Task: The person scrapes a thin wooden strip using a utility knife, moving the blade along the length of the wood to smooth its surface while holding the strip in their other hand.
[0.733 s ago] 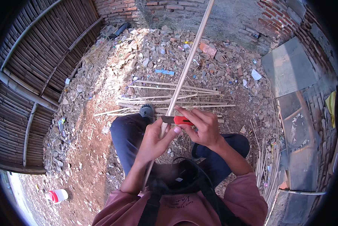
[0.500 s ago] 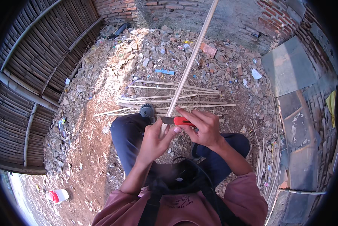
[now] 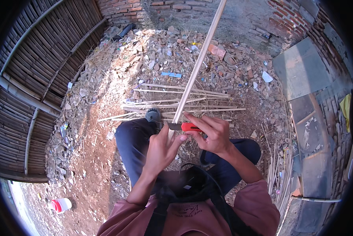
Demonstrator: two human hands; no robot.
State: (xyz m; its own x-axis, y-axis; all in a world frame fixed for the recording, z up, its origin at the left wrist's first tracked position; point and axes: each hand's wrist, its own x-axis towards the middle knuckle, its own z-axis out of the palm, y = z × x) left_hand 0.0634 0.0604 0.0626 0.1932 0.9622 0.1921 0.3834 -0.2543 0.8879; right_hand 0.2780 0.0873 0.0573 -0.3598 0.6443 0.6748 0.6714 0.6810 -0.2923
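Observation:
A long pale bamboo strip [image 3: 197, 70] slants up and away from my hands toward the brick wall. My left hand [image 3: 160, 151] is closed around its near end, thumb toward the right. My right hand [image 3: 215, 135] grips a utility knife [image 3: 189, 126] with a red handle. Its dark blade lies crosswise over the strip close to my left fingers, pointing left. The strip's very end is partly hidden by my left hand. Both hands are above my bent legs [image 3: 134, 147].
Several split bamboo strips [image 3: 219, 107] lie on the ground beyond my feet, with more at the right [image 3: 277, 167]. Rubble [image 3: 176, 51] covers the ground up to the brick wall [image 3: 239, 23]. A bamboo-slat wall [image 3: 30, 98] stands left, near a red-lidded container [image 3: 62, 205].
The bamboo strip has shifted very slightly to the left at its far end. My left thumb sits a little lower, farther from the knife. My right hand stays almost in place.

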